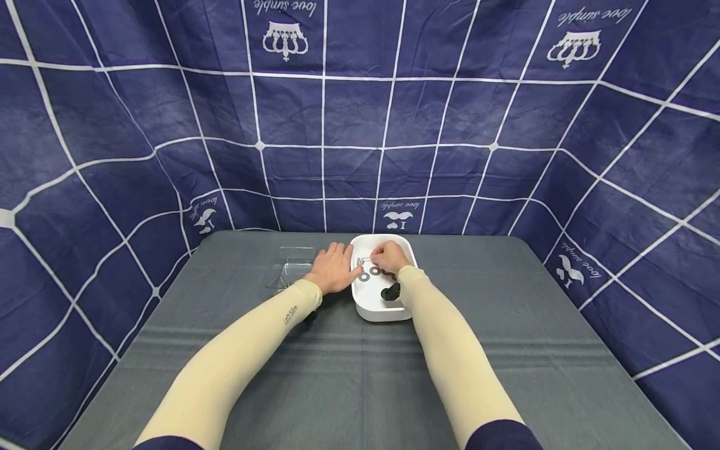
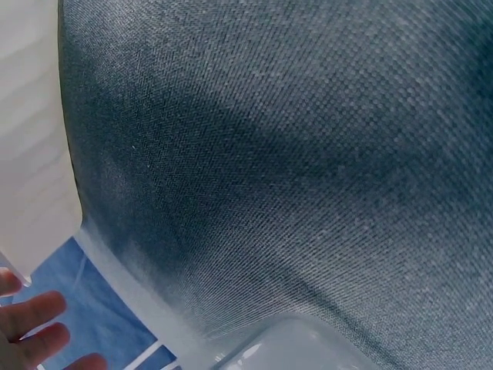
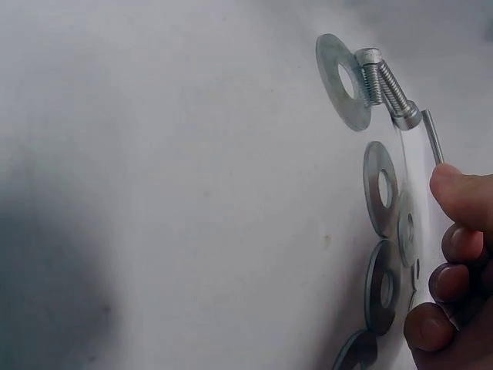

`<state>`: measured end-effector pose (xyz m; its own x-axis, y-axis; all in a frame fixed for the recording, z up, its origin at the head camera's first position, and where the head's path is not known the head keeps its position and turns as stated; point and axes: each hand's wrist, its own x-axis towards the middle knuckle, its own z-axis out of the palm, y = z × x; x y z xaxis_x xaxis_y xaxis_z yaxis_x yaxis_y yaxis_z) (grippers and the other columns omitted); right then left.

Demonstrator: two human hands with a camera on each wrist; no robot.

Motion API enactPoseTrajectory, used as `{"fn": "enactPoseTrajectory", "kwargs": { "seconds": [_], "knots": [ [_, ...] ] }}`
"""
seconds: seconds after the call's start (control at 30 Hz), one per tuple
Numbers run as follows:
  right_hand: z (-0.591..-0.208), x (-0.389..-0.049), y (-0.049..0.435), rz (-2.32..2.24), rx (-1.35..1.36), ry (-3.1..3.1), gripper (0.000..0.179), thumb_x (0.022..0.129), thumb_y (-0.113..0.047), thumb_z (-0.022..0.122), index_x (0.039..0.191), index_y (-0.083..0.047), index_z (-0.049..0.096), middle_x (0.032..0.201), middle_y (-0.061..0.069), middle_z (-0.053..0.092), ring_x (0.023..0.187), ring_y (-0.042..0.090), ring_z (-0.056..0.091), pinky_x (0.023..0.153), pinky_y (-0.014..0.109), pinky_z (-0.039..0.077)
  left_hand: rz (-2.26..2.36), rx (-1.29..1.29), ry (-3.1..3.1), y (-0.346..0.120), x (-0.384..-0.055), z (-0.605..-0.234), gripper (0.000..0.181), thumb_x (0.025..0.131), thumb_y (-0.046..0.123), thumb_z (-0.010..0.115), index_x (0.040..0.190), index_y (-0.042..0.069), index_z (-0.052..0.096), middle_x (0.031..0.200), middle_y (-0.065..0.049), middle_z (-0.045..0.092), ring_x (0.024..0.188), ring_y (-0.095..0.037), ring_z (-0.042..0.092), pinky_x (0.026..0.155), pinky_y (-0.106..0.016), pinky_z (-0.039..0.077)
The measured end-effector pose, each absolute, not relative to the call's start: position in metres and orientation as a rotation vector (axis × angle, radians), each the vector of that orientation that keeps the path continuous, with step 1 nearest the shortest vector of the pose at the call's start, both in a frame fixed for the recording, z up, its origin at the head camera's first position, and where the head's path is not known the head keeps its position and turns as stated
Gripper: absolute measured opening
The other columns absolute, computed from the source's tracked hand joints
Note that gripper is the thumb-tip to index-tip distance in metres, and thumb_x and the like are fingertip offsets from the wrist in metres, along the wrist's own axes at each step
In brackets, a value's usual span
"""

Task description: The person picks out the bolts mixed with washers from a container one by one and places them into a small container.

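My right hand reaches into a white tray, thumb and curled fingers pinching a thin metal rod. Just beyond the rod, two socket head bolts lie beside a large flat washer. Several more washers run in a line along the tray floor near my fingers. At the tray's left side, my left hand rests with spread fingers, fingertips and thumb at the rim. In the left wrist view, its fingers show by the tray's white wall.
A black rounded object sits in the near part of the tray, partly behind the right wrist. Left of the left hand stand clear plastic containers. Grey cloth covers the table, and blue curtains hang around it.
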<state>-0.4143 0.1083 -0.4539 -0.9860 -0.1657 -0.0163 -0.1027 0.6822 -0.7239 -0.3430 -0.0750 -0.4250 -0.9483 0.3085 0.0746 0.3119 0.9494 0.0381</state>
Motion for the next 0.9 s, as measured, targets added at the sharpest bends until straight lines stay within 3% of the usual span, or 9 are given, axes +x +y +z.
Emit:
{"fn": "enactPoseTrajectory", "kwargs": {
  "seconds": [0.5,0.9],
  "knots": [
    [-0.441,-0.415,0.114,-1.152,-0.348,2.877,0.011,0.092,-0.011,0.069,0.092,-0.004,0.076,0.077,0.002,0.065,0.073,0.014,0.055,0.069,0.024,0.044,-0.054,-0.507,-2.999,-0.081,-0.345,-0.426,0.067,0.103,0.054,0.04,0.15,0.007,0.044,0.136,-0.017,0.052,0.131,-0.033,0.046,0.105,-0.054,0.042],
    [-0.424,-0.411,0.109,-1.105,-0.495,2.934,0.014,0.092,-0.012,0.068,0.095,-0.002,0.077,0.079,0.004,0.067,0.075,0.015,0.055,0.072,0.026,0.045,-0.066,-0.497,-2.99,-0.088,-0.343,-0.419,0.065,0.103,0.056,0.039,0.148,0.008,0.046,0.139,-0.018,0.051,0.133,-0.034,0.044,0.107,-0.055,0.04]
  ]
}}
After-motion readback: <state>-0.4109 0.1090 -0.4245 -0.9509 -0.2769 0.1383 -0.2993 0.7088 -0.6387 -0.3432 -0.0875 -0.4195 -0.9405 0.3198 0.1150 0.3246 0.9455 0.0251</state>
